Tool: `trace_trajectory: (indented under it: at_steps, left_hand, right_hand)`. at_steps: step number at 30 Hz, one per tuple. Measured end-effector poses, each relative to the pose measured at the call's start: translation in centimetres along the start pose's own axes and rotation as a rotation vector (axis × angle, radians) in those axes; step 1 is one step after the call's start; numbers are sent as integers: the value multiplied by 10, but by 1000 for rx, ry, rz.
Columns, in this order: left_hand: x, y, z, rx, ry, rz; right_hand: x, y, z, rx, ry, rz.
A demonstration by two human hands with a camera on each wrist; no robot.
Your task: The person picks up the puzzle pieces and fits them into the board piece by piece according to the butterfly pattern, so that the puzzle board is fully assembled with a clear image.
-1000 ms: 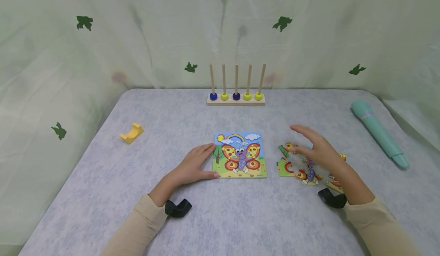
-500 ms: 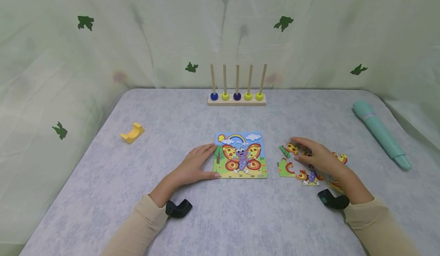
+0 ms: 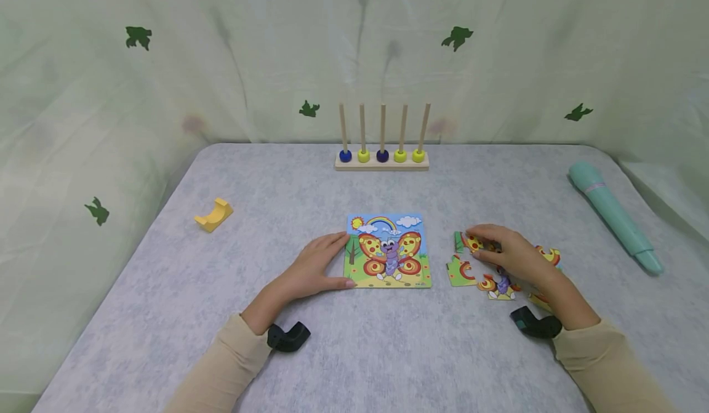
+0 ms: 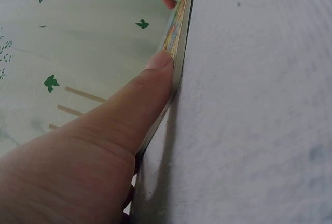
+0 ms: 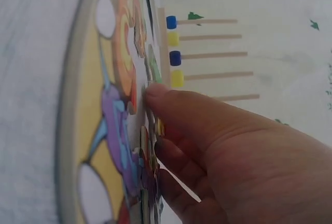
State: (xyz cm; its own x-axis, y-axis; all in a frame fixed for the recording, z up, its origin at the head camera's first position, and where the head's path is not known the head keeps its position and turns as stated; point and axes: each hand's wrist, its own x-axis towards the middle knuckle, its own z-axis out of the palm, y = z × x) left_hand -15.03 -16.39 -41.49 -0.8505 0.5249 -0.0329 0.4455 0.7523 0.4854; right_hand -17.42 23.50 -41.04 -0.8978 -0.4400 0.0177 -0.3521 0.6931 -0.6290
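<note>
Right hand (image 3: 514,256) lower, on puzzle piece (image 3: 472,244)

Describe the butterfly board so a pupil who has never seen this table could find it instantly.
On the grey table, find the wooden peg stand near the far edge. In front of it, a person's left hand touches a square butterfly board. Unlike the loose puzzle pieces to its right, it shows one whole picture.

Soft, even light, faint shadow beside the board (image 4: 179,68); wrist views dimmer, slightly blurred
</note>
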Motion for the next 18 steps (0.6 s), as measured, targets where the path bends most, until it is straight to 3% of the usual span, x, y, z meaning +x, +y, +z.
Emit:
trace_trajectory:
  at_steps: [5,9,18]
  left_hand:
    - [1,1,0,3,-4,-3]
    - [1,1,0,8,-1,-6]
    - [1,-2,2,12,10,4]
  right_hand:
    - [-2,-6,-2,-24,28,6]
    - [-1,-19,-4,-12,76,-42]
    - [9,-72,6,-12,200,-287]
